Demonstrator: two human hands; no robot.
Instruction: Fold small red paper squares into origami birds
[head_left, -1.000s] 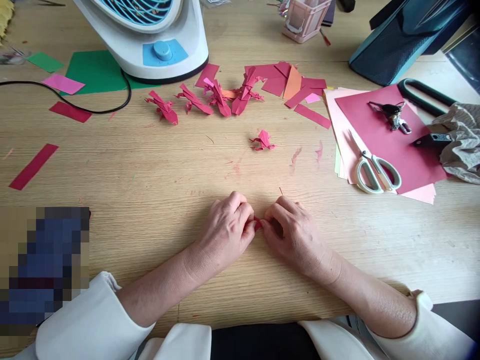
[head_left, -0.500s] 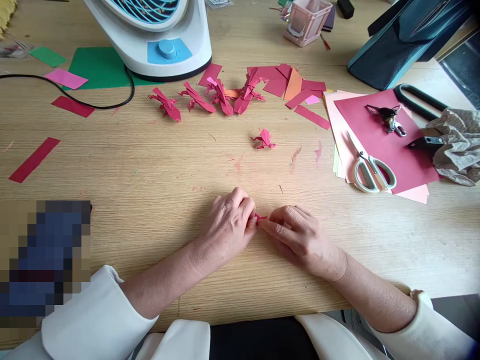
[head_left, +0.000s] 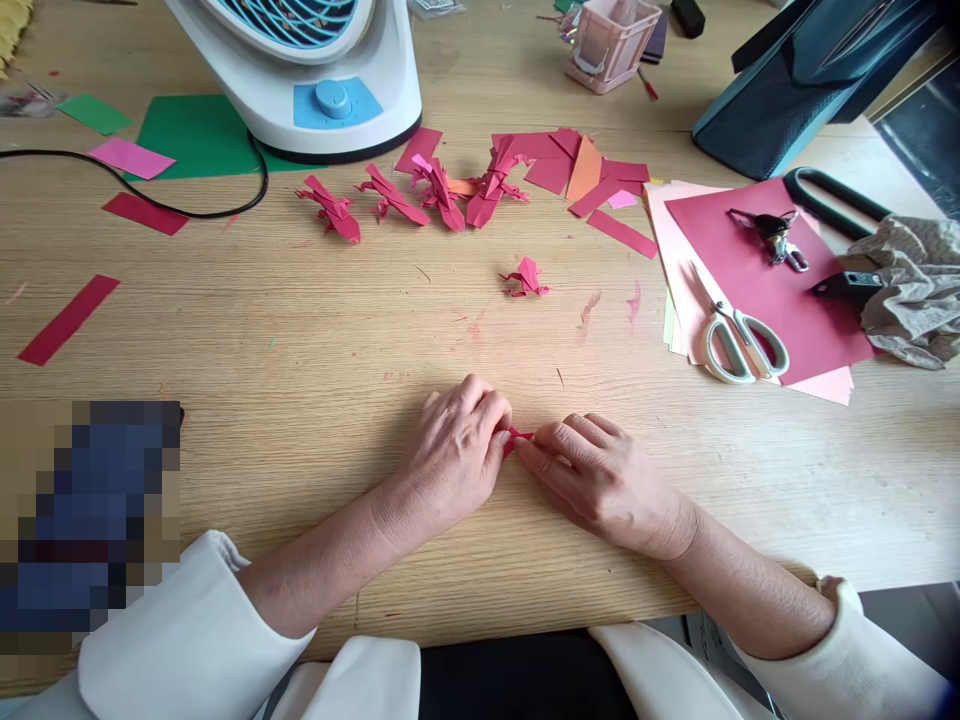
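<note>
Near the front of the wooden table, a small folded piece of red paper (head_left: 513,440) is pinched between my two hands. My left hand (head_left: 457,440) has its fingers closed on the paper's left side, hiding most of it. From the right, my right hand (head_left: 604,480) grips the other side between thumb and fingertips. Farther back sits a small red origami frog (head_left: 527,278), apart from both hands. Behind it stand several folded red paper figures (head_left: 330,208) in a row.
White scissors (head_left: 739,335) and keys (head_left: 776,240) lie on stacked red and pink sheets (head_left: 817,320) at right. Red and orange paper scraps (head_left: 540,160) lie at the back. A white fan (head_left: 352,110) stands on green paper (head_left: 187,130). A red strip (head_left: 69,320) lies left.
My fingers have shifted slightly on the red paper, and a little more of it shows between my hands. Both hands stay in nearly the same place.
</note>
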